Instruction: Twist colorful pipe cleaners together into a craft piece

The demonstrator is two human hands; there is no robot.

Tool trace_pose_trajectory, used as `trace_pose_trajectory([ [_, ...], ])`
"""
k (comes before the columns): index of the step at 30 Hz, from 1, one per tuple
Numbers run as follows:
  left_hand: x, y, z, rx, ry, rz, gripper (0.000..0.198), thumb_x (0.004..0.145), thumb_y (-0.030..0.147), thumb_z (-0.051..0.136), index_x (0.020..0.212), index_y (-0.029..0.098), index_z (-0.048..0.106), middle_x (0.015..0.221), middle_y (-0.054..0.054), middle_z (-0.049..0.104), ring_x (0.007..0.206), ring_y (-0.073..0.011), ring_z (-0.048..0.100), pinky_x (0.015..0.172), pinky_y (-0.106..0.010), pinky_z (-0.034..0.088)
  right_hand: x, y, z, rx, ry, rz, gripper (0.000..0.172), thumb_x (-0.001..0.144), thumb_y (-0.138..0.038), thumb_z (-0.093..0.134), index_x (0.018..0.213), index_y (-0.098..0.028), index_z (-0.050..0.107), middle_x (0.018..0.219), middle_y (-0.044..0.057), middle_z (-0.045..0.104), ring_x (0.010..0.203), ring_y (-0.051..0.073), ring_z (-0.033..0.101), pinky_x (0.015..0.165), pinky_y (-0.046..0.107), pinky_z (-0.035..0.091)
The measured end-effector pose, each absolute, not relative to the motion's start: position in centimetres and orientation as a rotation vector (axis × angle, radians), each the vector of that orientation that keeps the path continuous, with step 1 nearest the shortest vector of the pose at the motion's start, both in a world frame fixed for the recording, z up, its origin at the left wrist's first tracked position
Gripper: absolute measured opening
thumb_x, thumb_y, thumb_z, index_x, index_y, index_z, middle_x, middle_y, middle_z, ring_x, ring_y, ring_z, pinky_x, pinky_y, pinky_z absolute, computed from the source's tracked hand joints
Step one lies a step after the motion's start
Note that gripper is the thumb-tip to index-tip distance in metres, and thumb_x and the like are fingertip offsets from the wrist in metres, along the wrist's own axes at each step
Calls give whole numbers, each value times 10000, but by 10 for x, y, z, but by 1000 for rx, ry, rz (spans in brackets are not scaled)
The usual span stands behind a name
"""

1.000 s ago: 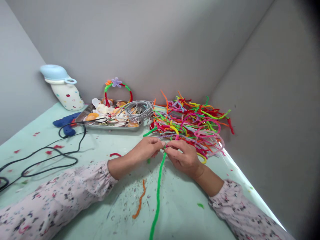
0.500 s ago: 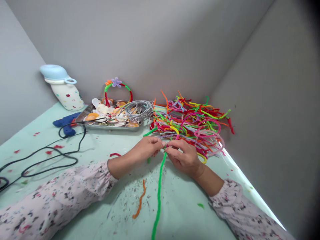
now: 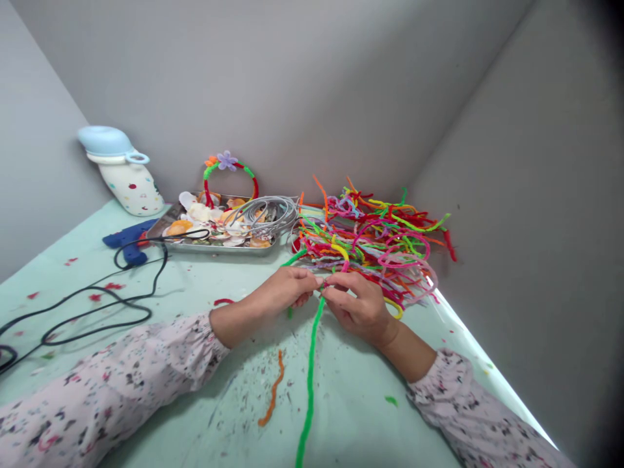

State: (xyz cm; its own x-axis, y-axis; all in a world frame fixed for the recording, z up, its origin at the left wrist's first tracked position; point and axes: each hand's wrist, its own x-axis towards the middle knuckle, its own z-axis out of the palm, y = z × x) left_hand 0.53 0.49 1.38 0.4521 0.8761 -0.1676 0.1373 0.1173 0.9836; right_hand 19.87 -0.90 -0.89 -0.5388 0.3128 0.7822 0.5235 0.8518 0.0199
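Observation:
A long green pipe cleaner [image 3: 311, 377] runs from between my fingertips down toward the front of the table. My left hand [image 3: 292, 286] pinches it near its upper part, thumb and forefinger pressed together. Right beside it, my right hand [image 3: 358, 302] is closed in a pinch on the same spot, the fingertips of both hands almost touching. Fingers hide the gripped part. Behind them, a yellow and pink pipe cleaner end [image 3: 341, 252] sticks up. On the table below lies a short orange pipe cleaner [image 3: 273, 390].
Behind my right hand spreads a tangled heap of coloured pipe cleaners [image 3: 380, 237]. A metal tray [image 3: 219, 249] holds shells and a coil of grey wire [image 3: 273, 214], with a flowered hoop [image 3: 255, 185] upright there. A blue glue gun [image 3: 131, 240] with black cord and a white bottle [image 3: 131, 185] stand left.
Almost nothing differs. Both hands keep their pinch at the same place, with only a very slight shift of the left fingers.

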Motion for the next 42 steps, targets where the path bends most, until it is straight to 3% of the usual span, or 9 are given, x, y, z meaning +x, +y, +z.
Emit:
trace_pose_trajectory([
  [16,6,7,14,1342,973,693,280,780,398,591,637,166,526,506,39,409,482,-86,346,472,-254,224,200,-9,-9,-613,-2178,-322,222,811,-76,593,988,-209,614,982,85,651,853,169,602,722,281,506],
  [42,6,5,17,1464,976,704,294,797,423,559,704,146,590,506,47,399,477,-88,321,470,-255,217,201,-8,-12,-629,-2163,-266,228,823,-79,571,994,-223,615,993,79,646,839,155,604,737,288,519],
])
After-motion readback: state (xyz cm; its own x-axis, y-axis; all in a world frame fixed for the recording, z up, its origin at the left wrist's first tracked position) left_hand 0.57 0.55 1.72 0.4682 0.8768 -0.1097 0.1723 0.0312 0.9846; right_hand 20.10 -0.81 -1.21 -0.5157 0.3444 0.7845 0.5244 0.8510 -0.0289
